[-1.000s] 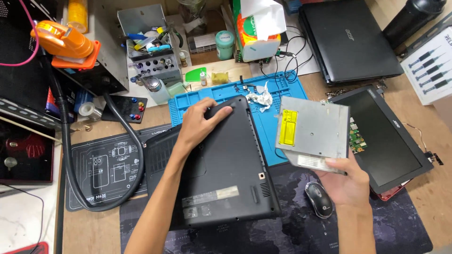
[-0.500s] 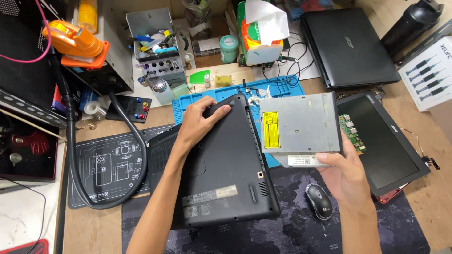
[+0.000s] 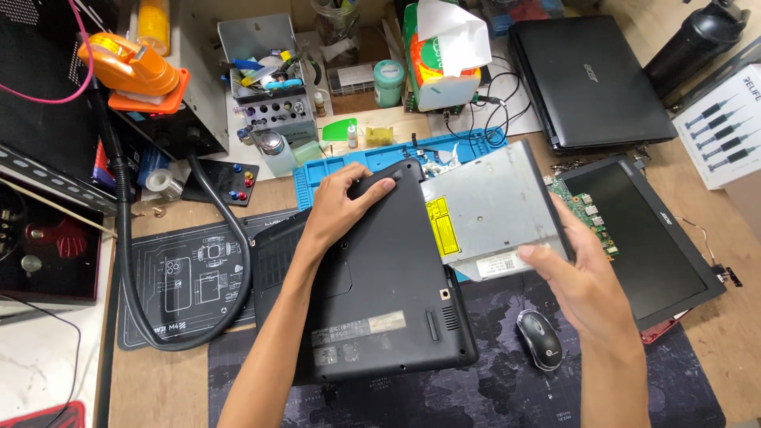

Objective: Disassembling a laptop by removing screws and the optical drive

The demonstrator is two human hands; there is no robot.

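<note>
The left hand (image 3: 342, 202) lies flat, fingers spread, on the upper edge of the black laptop (image 3: 380, 293), which rests underside up on the surface (image 3: 182, 380), partly over a dark mat (image 3: 491, 396) and partly over the blue work mat (image 3: 333, 162). The right hand (image 3: 583, 289) grips the flat silver optical drive (image 3: 491, 206) by its right edge, thumb on top and fingers curled beneath; the drive sits tilted just beside the laptop's right side, its left edge at or touching the case, though the exact contact cannot be made out from here. A yellow label (image 3: 441, 226) shows on the drive's left portion. A black mouse (image 3: 541, 339) lies below the right hand. A detached screen panel (image 3: 650, 230) lies to the right, and a closed black laptop (image 3: 590, 75) sits behind it.
</note>
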